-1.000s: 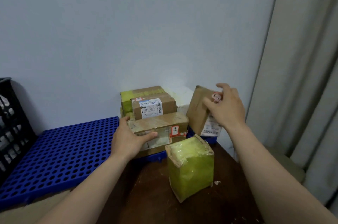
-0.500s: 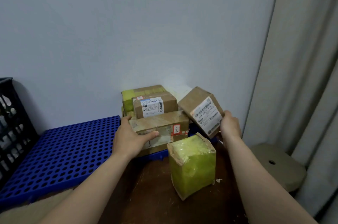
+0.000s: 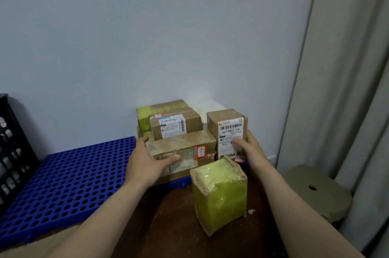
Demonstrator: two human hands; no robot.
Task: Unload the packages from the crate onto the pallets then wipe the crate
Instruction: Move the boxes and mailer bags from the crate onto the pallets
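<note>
DESK: What does the frame show?

PHOTOGRAPHER: A person stacks parcels against a pale wall. The right grip clasps an upright brown cardboard box with a white barcode label, thumb across the label and fingers round its right side. The left grip lies flat and spread on a long brown taped cardboard box, grasping nothing, only pressing.

DESK: Where does the labelled box stand?

PHOTOGRAPHER: At the right end of the blue perforated plastic pallet, touching the long box. A small brown labelled carton and a green-taped carton sit behind. Its base is hidden by a green film-wrapped package standing on the dark wooden table, so I cannot tell whether it is fully down.

DESK: How does this step go well?

PHOTOGRAPHER: My reading is to seat it square and flush to the long box, with the whole base on the pallet and nothing hanging over the right edge. The left grip's pressure should stop the stack sliding. The right grip should let go only once the box stands without rocking, because it is tall and narrow and would likely tip easily.

DESK: And what is left?

PHOTOGRAPHER: The green package looks next, going from the table to the pallet's bare left part. The black plastic crate at far left shows pale shapes through its lattice, too unclear to name. Wiping it comes last.
</note>
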